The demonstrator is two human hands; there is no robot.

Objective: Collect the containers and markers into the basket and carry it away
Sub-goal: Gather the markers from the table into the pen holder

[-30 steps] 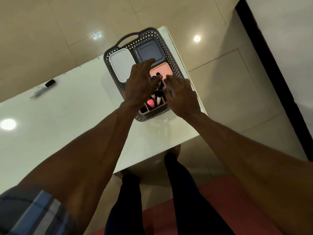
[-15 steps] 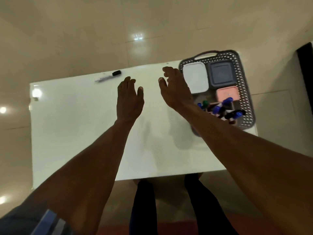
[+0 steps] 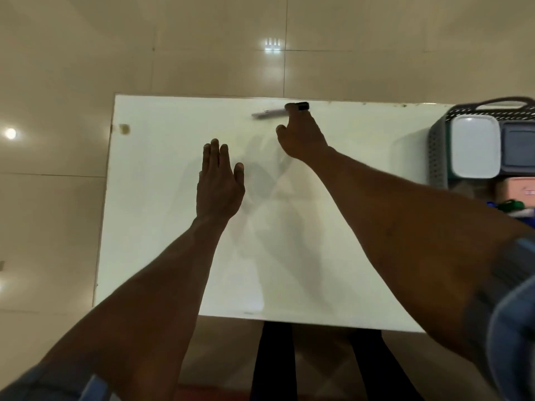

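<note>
A white marker with a black cap (image 3: 272, 112) lies near the far edge of the white table (image 3: 162, 233). My right hand (image 3: 301, 137) reaches over to it, fingertips touching the cap end, no grip visible. My left hand (image 3: 218, 180) hovers flat over the middle of the table, fingers apart, holding nothing. At the right edge stands the grey perforated basket (image 3: 437, 157) with a white-lidded container (image 3: 474, 146), a grey container (image 3: 518, 149), a pink one (image 3: 518, 189) and coloured markers (image 3: 512, 205) inside, partly cut off by the frame.
A small brownish spot (image 3: 124, 128) marks the table's far left corner. Glossy beige floor tiles (image 3: 202, 44) surround the table. My legs (image 3: 272, 363) stand at the near edge.
Both hands left the basket and moved left across the table. The right hand has reached the lone marker at the far edge. The view has swung left, pushing the basket to the right edge.
</note>
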